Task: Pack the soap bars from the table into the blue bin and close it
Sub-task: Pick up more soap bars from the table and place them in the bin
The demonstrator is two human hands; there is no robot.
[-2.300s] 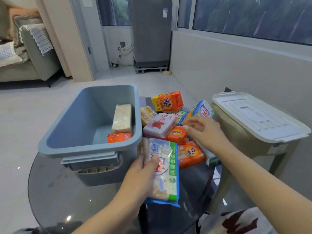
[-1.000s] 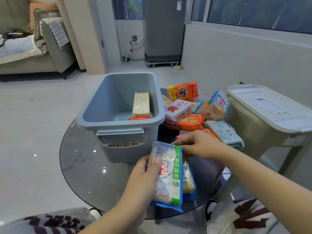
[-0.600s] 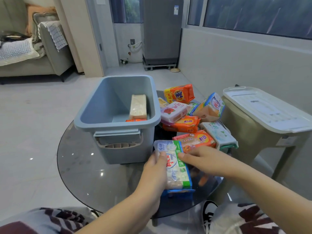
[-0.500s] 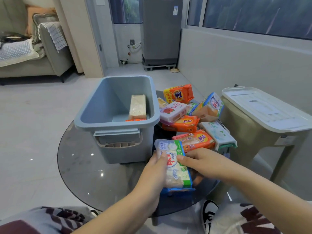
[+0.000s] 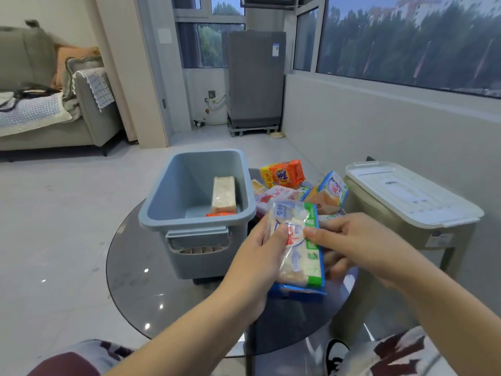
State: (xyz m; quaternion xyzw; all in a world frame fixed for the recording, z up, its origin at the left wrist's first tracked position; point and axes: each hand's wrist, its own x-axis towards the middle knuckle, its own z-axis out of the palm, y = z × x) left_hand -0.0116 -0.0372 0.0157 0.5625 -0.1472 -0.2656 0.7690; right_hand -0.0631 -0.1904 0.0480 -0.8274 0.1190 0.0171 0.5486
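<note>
You are holding a clear-wrapped soap pack with a green and blue edge (image 5: 296,245) in both hands, raised above the near right part of the round dark glass table (image 5: 141,270). Your left hand (image 5: 257,256) is gripping its left side, thumb curled over the front and fingers behind. Your right hand (image 5: 349,240) is pinching its right edge, thumb on the front, the other fingers curled under it. A second blue-edged pack seems to be lying beneath the first; how many you are holding is unclear.

The open blue-grey plastic bin (image 5: 198,223) is sitting on the table just left of the pack, with no lid on it. Inside, a pale wrapped soap bar (image 5: 223,195) is leaning against the right wall, and an orange wrapped bar (image 5: 221,214) is showing at its foot.

Behind the pack, more soap is lying in a heap on the table: an orange and yellow Tide-labelled bar (image 5: 283,173) farthest back, a white and pink wrapped bar (image 5: 273,196), and a blue and orange wrapped bar (image 5: 329,192) tilted up at the right.

The white plastic lid (image 5: 412,194) is resting on a beige stool (image 5: 393,221) beside the table.
</note>
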